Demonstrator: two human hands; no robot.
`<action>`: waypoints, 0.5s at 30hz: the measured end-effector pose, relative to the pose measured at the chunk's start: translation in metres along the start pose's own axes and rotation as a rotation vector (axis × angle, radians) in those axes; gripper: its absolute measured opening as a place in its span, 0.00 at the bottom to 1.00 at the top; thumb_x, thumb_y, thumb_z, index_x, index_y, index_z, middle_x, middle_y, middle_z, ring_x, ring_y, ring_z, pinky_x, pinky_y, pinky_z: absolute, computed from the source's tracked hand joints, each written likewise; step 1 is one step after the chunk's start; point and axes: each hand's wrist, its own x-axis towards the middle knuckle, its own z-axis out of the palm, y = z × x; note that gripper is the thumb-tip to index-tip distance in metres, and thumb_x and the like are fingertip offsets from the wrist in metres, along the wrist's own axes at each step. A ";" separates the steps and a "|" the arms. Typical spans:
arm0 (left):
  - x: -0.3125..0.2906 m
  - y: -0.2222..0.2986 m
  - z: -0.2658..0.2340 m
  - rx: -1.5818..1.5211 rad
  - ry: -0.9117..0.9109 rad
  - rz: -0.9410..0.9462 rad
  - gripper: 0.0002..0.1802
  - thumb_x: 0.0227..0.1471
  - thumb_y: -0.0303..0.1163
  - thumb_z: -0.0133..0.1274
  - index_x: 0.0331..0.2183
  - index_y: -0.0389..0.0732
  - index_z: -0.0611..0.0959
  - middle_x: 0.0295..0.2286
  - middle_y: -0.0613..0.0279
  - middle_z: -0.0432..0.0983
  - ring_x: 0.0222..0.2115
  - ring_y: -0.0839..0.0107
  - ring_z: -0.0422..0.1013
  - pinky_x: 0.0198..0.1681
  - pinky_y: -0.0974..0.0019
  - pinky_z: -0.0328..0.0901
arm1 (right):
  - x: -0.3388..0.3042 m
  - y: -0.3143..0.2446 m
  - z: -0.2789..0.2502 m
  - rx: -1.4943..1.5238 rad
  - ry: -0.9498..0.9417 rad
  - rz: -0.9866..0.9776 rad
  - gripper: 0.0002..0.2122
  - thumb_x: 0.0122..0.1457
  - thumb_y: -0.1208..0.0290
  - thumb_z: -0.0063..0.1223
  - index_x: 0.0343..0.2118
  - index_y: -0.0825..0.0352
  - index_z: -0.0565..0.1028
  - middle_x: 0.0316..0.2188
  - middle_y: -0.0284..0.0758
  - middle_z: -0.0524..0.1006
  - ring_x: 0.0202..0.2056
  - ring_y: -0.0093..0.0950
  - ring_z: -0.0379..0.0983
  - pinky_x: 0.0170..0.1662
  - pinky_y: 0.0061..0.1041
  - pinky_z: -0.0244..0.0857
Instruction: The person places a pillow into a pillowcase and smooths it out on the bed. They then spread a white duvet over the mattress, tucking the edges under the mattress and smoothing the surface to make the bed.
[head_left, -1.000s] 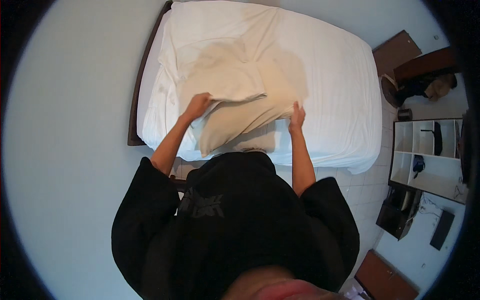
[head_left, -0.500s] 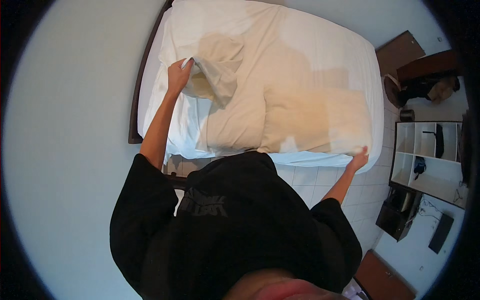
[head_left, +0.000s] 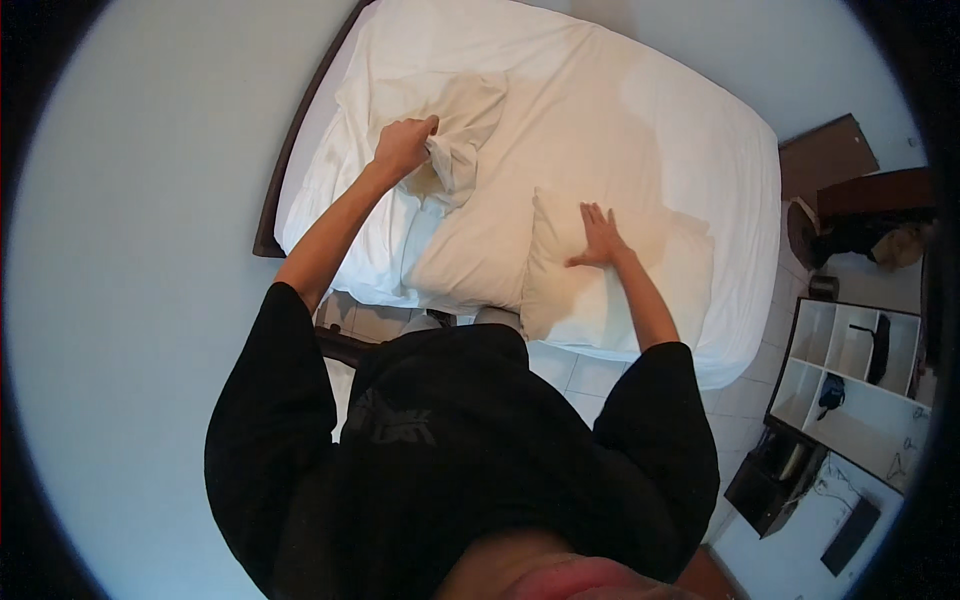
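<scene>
Over the bed [head_left: 610, 90] near shelves [head_left: 850, 425], left grip [head_left: 404, 147] clamps cloth [head_left: 460, 168]; spread right grip [head_left: 601, 240] overlies pillow [head_left: 577, 292].

You can see a white shelf unit [head_left: 862, 437] holding a dark blue bundle [head_left: 831, 392], with a black cabinet [head_left: 762, 492] beside it.

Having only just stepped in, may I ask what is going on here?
Two bare hands are at work over a bed. The person's left hand grips some bunched cream fabric. The right hand, spread open, is over a pale pillow lying by the near edge; whether it touches is hard to tell.
</scene>
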 end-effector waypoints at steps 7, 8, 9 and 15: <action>-0.008 0.003 -0.014 -0.113 -0.007 -0.369 0.30 0.47 0.63 0.60 0.31 0.44 0.91 0.27 0.47 0.83 0.30 0.48 0.81 0.35 0.49 0.74 | 0.048 -0.031 -0.030 0.237 -0.222 -0.098 0.34 0.51 0.42 0.66 0.53 0.65 0.75 0.43 0.51 0.81 0.45 0.49 0.78 0.51 0.41 0.70; -0.005 0.005 -0.016 -0.120 -0.028 -0.378 0.32 0.47 0.66 0.59 0.31 0.44 0.91 0.27 0.47 0.84 0.30 0.48 0.81 0.35 0.49 0.75 | 0.045 -0.041 -0.042 0.242 -0.290 -0.172 0.34 0.53 0.43 0.64 0.56 0.64 0.73 0.44 0.51 0.81 0.45 0.49 0.78 0.51 0.43 0.70; -0.008 0.004 -0.017 -0.121 -0.049 -0.402 0.34 0.46 0.68 0.59 0.32 0.43 0.91 0.28 0.46 0.84 0.31 0.48 0.81 0.36 0.50 0.75 | 0.039 -0.062 -0.061 0.305 -0.298 -0.226 0.36 0.53 0.43 0.63 0.58 0.64 0.71 0.44 0.51 0.81 0.46 0.50 0.78 0.51 0.43 0.70; -0.005 -0.007 -0.013 -0.175 0.012 -0.358 0.32 0.42 0.66 0.62 0.31 0.45 0.91 0.27 0.45 0.84 0.32 0.46 0.81 0.38 0.49 0.75 | 0.065 -0.191 -0.128 0.577 -0.284 -0.436 0.46 0.54 0.43 0.62 0.71 0.60 0.55 0.53 0.55 0.76 0.52 0.52 0.74 0.58 0.41 0.65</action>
